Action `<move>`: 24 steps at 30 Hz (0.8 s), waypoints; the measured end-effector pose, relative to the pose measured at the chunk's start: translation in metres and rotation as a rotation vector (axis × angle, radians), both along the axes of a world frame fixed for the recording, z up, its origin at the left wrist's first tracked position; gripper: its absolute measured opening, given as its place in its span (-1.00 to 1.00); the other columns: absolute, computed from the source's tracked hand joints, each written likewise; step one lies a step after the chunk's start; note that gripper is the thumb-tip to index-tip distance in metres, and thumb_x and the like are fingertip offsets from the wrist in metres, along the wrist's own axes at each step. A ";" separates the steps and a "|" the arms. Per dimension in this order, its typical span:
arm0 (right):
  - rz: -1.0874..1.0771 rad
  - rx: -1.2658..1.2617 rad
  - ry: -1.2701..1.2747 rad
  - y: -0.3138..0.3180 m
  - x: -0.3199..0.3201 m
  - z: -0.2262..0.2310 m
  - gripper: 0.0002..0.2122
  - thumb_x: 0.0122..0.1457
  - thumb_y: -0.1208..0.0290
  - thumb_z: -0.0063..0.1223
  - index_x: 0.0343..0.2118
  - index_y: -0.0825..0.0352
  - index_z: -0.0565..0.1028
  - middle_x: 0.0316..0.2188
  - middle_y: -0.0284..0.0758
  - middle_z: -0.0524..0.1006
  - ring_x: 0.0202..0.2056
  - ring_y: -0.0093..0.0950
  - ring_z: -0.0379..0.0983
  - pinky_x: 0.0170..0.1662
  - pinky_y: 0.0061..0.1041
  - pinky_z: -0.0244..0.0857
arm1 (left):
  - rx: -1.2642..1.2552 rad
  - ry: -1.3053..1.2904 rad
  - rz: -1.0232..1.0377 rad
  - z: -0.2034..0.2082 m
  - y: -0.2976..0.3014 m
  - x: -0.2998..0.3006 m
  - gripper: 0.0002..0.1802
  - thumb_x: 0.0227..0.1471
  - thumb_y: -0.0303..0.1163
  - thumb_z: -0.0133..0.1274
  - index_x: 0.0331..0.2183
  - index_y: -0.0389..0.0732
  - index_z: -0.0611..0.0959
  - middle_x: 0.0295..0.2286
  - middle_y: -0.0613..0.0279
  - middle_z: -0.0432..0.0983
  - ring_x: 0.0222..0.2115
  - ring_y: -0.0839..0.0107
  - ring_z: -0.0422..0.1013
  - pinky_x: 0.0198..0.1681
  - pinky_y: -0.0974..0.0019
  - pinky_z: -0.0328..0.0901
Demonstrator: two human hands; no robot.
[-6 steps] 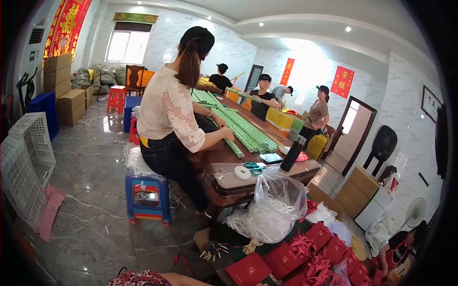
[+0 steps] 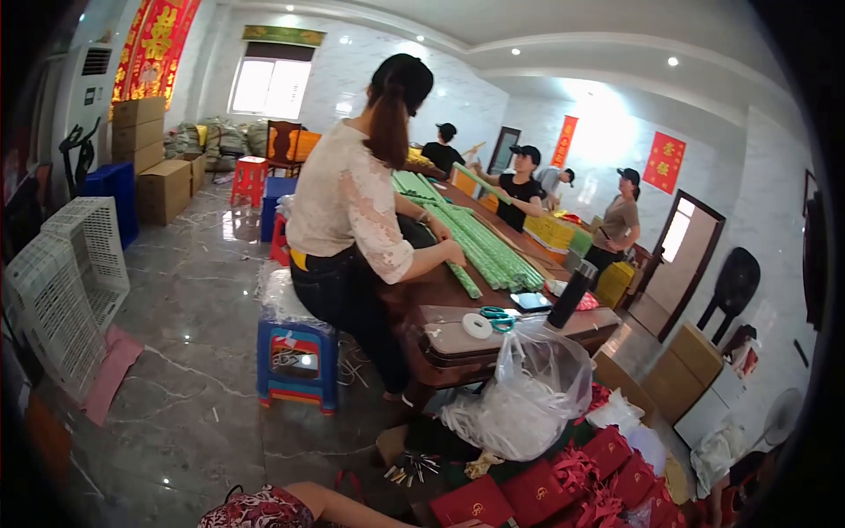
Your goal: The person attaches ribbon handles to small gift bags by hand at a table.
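My left arm (image 2: 339, 508), with a red-patterned short sleeve, crosses the lower edge toward the right. Only a sliver of my left hand (image 2: 471, 524) shows at the picture's edge, beside a square red gift box or bag (image 2: 473, 503) with a gold emblem. Its fingers are cut off, so their hold is hidden. My right hand is out of sight. More red pieces (image 2: 535, 482) and red ribbon bundles (image 2: 576, 468) lie heaped to the right. Several small metal-tipped tools (image 2: 412, 471) rest left of them.
A clear bag of white strips (image 2: 519, 414) stands by the wooden table (image 2: 440, 348). On it are teal scissors (image 2: 498, 319), a tape roll (image 2: 477, 326), a black flask (image 2: 572, 297) and green patterned tubes (image 2: 475, 246). A seated co-worker (image 2: 348, 185) handles tubes; white crates (image 2: 66, 282) stand left.
The view has swung left, so the room sits farther right and slightly lower. The seated co-worker's head has turned. The co-worker at the lower right has mostly left view.
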State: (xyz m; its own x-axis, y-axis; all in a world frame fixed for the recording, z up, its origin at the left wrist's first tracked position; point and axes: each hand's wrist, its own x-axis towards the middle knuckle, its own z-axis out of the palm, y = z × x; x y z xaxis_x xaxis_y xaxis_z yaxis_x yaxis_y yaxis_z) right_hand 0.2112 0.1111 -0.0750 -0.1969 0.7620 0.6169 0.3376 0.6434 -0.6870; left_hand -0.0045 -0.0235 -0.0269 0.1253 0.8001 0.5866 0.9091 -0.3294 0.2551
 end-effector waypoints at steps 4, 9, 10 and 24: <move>0.013 -0.022 -0.048 -0.005 -0.004 0.019 -0.80 0.27 0.35 0.03 -0.21 0.39 0.57 -0.23 -0.13 0.58 -0.19 -0.20 0.51 -0.05 -0.36 0.37 | -0.192 0.114 -0.080 -0.008 -0.005 -0.030 -0.11 -0.14 0.03 0.20 0.15 -0.20 0.31 -0.03 -0.06 0.35 0.03 -0.02 0.26 -0.03 -0.13 0.20; -0.047 -0.004 -0.108 0.011 0.009 -0.001 -0.74 0.28 0.31 0.00 -0.20 0.45 0.56 -0.23 -0.08 0.58 -0.17 -0.16 0.51 -0.04 -0.35 0.38 | -0.093 0.225 -0.072 -0.031 0.004 -0.033 -0.30 -0.19 -0.03 0.20 -0.04 -0.21 0.45 -0.11 -0.03 0.36 -0.08 0.02 0.29 -0.14 -0.08 0.24; -0.058 0.002 -0.118 0.013 0.011 -0.005 -0.72 0.29 0.30 -0.01 -0.20 0.46 0.56 -0.23 -0.07 0.58 -0.17 -0.16 0.51 -0.04 -0.34 0.38 | -0.007 0.299 -0.055 -0.037 0.005 -0.033 -0.40 -0.21 -0.04 0.19 -0.14 -0.19 0.51 -0.14 -0.01 0.37 -0.12 0.04 0.30 -0.17 -0.06 0.25; 0.007 0.027 -0.089 0.059 0.010 -0.040 -0.73 0.26 0.29 0.02 -0.23 0.44 0.57 -0.25 -0.11 0.59 -0.17 -0.22 0.50 -0.05 -0.36 0.37 | -0.004 0.393 -0.105 -0.027 0.017 -0.044 -0.73 -0.04 -0.14 0.01 -0.35 -0.12 0.52 -0.18 0.01 0.37 -0.14 0.09 0.30 -0.20 -0.04 0.25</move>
